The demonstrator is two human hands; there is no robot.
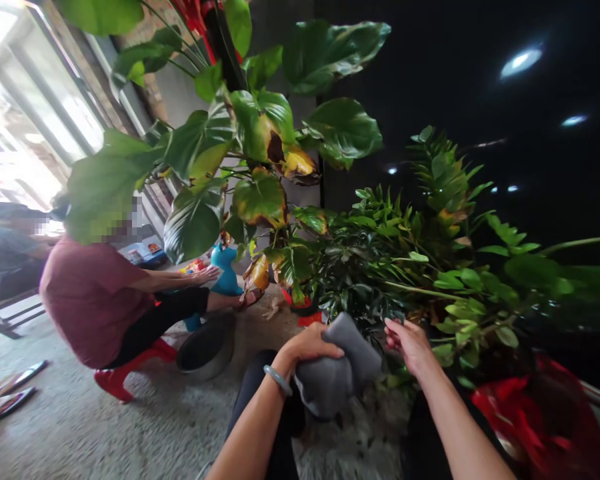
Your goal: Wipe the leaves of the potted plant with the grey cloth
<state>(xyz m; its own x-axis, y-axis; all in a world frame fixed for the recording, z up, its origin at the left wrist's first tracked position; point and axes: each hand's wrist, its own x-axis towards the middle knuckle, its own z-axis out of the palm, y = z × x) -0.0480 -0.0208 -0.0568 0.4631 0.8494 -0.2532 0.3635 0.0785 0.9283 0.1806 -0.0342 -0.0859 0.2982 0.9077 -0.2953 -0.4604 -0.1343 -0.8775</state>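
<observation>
Large-leaved plant [260, 197], some leaves browned: far left of hands. Dark-leaved shrub [350, 267]: directly beyond hands, nearer than large plant. Grey cloth [325, 383]: between hands, on near side of shrub; folded upper flap's long axis slopes far left to near right. Left hand [307, 347]: grasping cloth at its left side. Right hand [409, 343]: right of cloth, apart from it, fingers curled beside shrub's right-hand leaves; cannot tell if leaf pinched. Bracelet [278, 380]: left wrist.

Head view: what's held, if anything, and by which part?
Left hand: gray cloth, gripped near its upper-left side. Right hand: fingers curled by dark-green leaves; can't tell if it holds one.
</observation>
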